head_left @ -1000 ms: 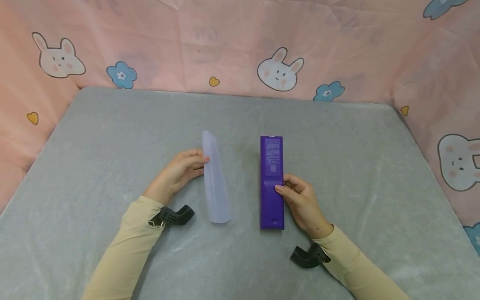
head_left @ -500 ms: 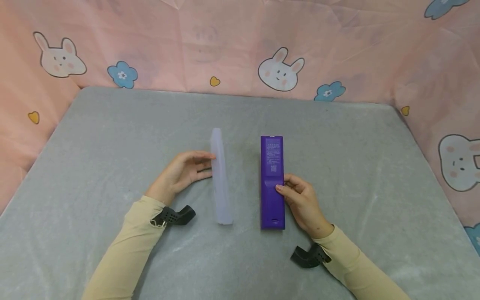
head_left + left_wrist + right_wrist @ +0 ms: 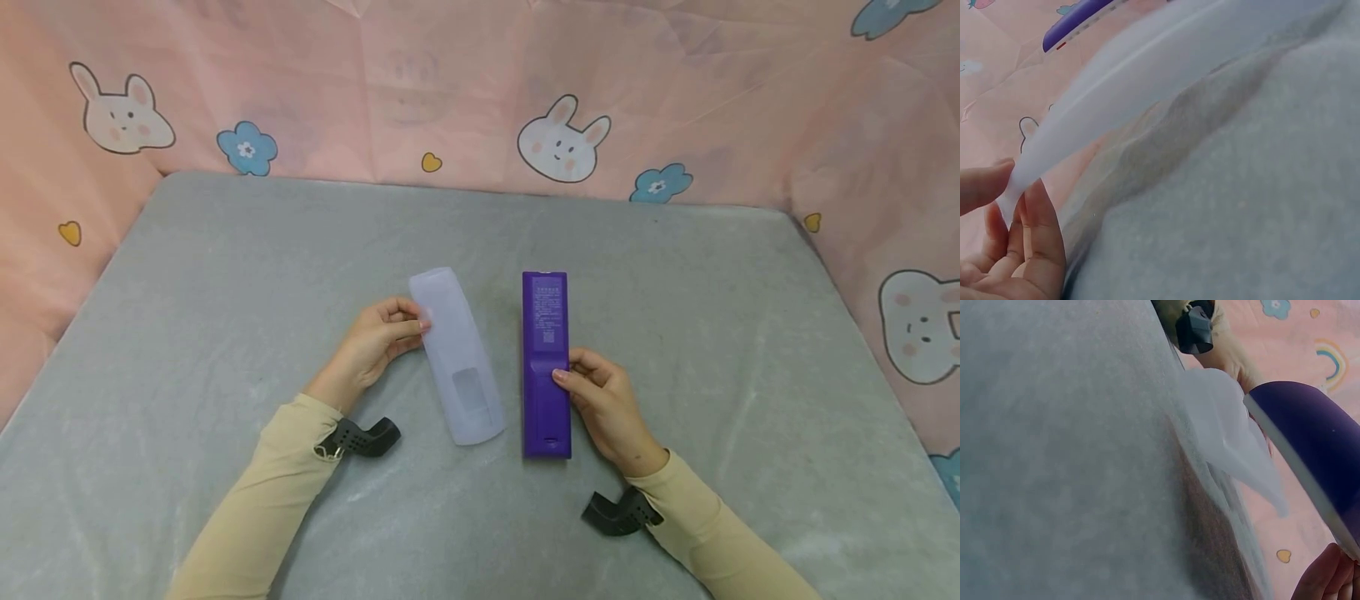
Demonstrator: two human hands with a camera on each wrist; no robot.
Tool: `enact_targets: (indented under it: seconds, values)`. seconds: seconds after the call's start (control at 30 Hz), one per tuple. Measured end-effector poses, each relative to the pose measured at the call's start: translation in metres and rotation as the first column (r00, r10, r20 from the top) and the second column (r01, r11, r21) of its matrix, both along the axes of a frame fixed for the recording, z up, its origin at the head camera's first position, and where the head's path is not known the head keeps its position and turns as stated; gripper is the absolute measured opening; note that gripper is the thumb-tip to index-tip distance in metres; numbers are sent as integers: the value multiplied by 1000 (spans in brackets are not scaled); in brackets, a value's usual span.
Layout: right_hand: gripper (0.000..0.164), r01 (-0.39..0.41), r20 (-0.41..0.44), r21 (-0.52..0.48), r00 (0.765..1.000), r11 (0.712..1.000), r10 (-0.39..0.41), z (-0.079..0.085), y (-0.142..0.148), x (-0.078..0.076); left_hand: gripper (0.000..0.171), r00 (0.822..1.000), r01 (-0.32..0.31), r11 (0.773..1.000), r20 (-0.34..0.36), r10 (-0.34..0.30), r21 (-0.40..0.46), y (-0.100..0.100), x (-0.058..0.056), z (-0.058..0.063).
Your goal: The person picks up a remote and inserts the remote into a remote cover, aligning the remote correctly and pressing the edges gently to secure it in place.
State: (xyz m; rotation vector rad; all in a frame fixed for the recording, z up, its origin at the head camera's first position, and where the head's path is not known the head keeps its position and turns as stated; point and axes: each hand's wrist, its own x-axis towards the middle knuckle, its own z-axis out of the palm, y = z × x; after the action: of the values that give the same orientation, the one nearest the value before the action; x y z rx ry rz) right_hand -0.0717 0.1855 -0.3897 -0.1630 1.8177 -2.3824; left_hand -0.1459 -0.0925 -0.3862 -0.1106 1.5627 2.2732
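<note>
My left hand point(image 3: 378, 340) pinches the left edge of a translucent white remote control cover point(image 3: 452, 342), thumb on top. The cover leans a little to the left and shows a rectangular window near its lower end. On its right, apart from it, a purple remote control point(image 3: 546, 367) stands nearly straight, printed back facing up. My right hand point(image 3: 603, 400) grips the remote by its right edge. In the left wrist view the cover point(image 3: 1122, 87) bows out from between thumb and fingers. The right wrist view has the remote point(image 3: 1310, 431) in front of the cover point(image 3: 1222, 425).
A grey cloth-covered table point(image 3: 712, 333) lies beneath both hands. Pink printed fabric point(image 3: 465, 92) hangs around its back and sides. Each wrist wears a black camera mount, one on the left point(image 3: 367, 439) and one on the right point(image 3: 618, 512).
The cover has turned from edge-on to broad face up and shifted right, towards the remote. My left hand has moved slightly right with it. My right hand and the remote stay put.
</note>
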Motion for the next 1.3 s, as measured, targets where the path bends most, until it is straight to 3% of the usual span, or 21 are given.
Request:
enact_targets:
  seconds: [0.17,0.37,0.5,0.63,0.97,1.17,1.3]
  values:
    - [21,-2,2,4,1000,1000,2,1,0,0,25,1000,-16,1000,17,16,16,0,-1,0]
    - [22,-1,2,3,1000,1000,1,1,0,0,51,1000,17,1000,0,-17,24,0,0,2]
    - [21,-4,0,3,1000,1000,4,1,0,0,35,1000,16,995,-11,-15,94,0,1,1]
    - [21,-6,2,4,1000,1000,6,1,0,0,40,1000,27,980,-18,-23,196,2,3,-1]
    - [22,-2,14,5,1000,1000,2,1,1,0,38,987,160,926,-52,-152,342,15,12,-1]
    - [23,2,17,6,1000,1000,-3,1,1,0,48,975,224,917,-77,-211,329,24,18,-1]
    - [23,4,16,6,1000,1000,-4,1,1,1,43,968,249,919,-85,-234,306,27,21,-2]
